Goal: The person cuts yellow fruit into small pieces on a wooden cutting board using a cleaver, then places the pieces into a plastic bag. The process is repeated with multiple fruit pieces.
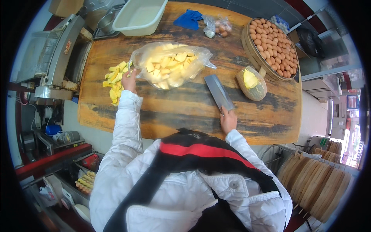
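My right hand (228,119) grips the handle of a cleaver (218,90), whose broad blade lies flat over the wooden table and points away from me. On the left, my left hand (129,81) is at a pile of yellow-green peelings and scraps (115,82), close to the rim of a clear plastic bag (200,56). Whether its fingers pinch a scrap or the bag cannot be made out. Cut yellow squash chunks (166,65) fill the bag. Right of the cleaver sits a whole-looking squash (253,90) with a bared yellow patch on top.
Brown eggs (274,43) heap a round steamer basket (252,55) at the back right. Along the table's (174,116) far side are a white plastic tub (139,17), a blue cloth (188,19) and a bag of eggs (222,28). Round wooden boards (314,185) stand at lower right.
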Demonstrator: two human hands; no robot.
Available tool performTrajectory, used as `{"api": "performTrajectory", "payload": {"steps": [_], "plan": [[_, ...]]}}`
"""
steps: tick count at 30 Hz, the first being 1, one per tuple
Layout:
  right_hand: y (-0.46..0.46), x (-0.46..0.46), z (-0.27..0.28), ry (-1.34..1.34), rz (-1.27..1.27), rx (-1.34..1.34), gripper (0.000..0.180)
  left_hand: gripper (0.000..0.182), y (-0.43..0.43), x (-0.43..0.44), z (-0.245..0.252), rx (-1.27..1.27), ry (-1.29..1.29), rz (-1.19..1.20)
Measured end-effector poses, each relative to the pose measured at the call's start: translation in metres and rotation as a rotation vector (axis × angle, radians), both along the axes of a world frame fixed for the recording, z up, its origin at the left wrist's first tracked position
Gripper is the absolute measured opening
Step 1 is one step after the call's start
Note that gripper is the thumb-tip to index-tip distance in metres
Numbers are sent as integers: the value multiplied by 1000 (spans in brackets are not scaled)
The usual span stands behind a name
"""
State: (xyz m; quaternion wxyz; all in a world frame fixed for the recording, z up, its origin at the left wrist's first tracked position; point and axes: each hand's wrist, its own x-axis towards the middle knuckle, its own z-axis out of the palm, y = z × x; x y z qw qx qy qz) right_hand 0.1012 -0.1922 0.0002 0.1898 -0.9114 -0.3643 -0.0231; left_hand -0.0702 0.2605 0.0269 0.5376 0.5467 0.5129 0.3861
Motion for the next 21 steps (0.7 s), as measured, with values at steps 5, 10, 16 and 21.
{"api": "performTrajectory", "payload": {"steps": [5,10,16,21], "plan": [[61,42,-29,-23,-80,-79,38,16,-10,-1,23,-150,-253,-40],[137,84,-8,187,-112,199,54,15,-36,-8,66,-137,-381,-179],[205,125,30,760,-39,592,57,12,-64,-18,93,-149,-453,-430],[199,115,50,705,57,636,59,14,-86,-30,97,-124,-353,-522]]}}
